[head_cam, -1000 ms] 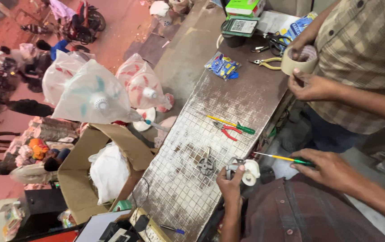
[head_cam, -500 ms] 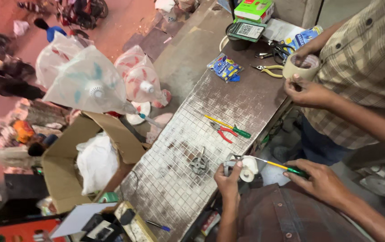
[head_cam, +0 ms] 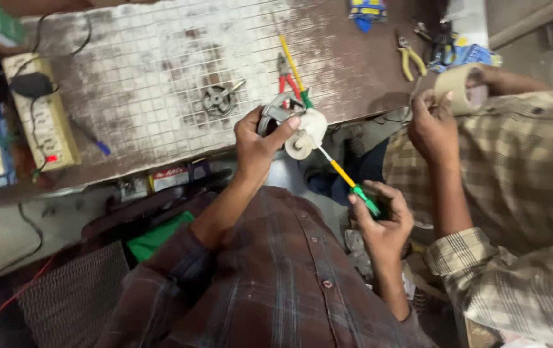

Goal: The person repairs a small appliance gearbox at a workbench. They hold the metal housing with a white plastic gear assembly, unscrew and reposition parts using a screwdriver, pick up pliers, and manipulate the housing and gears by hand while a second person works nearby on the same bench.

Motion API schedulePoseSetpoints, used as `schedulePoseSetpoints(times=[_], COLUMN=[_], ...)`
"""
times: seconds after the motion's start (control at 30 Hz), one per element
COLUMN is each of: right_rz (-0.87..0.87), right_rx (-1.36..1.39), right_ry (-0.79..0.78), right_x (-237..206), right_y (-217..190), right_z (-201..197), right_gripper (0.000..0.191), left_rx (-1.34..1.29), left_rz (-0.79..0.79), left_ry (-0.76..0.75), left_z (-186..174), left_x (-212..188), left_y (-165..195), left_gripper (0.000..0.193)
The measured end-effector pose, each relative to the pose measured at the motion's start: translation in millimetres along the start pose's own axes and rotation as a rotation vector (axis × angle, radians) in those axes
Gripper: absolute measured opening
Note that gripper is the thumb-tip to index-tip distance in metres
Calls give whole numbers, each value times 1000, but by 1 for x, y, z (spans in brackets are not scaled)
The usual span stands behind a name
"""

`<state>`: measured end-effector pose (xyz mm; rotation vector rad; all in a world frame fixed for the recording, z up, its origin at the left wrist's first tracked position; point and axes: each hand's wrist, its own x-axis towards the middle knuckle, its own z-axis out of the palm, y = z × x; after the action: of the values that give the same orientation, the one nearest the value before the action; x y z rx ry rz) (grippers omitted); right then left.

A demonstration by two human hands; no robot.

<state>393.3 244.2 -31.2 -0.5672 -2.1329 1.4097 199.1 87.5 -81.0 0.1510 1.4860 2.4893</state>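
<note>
My left hand (head_cam: 258, 143) grips the small motor (head_cam: 289, 125) tight; my right hand (head_cam: 383, 219) holds the screwdriver (head_cam: 344, 175), which I should keep straight.

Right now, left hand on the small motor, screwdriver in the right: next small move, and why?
Probably keep the left hand steady and ease the screwdriver tip into the small motor. The right hand holds the handle, and the shaft already runs up to the white part that the left hand holds at the bench edge, so little travel remains.
</note>
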Motion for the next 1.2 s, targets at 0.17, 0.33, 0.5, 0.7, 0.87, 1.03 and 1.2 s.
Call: schedulePoseSetpoints(times=[0.17,0.33,0.5,0.7,0.87,1.03,1.2], right_rz=[-138,-175,-188,-205,-321,-284,96], right_rx=[-100,-152,-173,-215,-238,-292,-131], right_ry=[-48,-43,-44,-19,-29,-2,-71], right_x=[28,62,91,112,135,146,165], right_y=[-14,-39,-53,-66,-70,-60,-33], right_z=[17,63,110,139,153,161,160], right_gripper=[23,20,19,20,23,22,23], left_rx=[-60,-4,43,7,56,157,373], left_rz=[51,113,168,162,167,122,102], left_ry=[-76,-155,-239,-281,-281,-264,-244], left_z=[-22,-52,-73,-81,-82,-83,-85], left_x=[23,72,122,156,181,200,221], left_y=[17,36,54,65,66,57,52], left_gripper=[23,27,23,22,22,25,22])
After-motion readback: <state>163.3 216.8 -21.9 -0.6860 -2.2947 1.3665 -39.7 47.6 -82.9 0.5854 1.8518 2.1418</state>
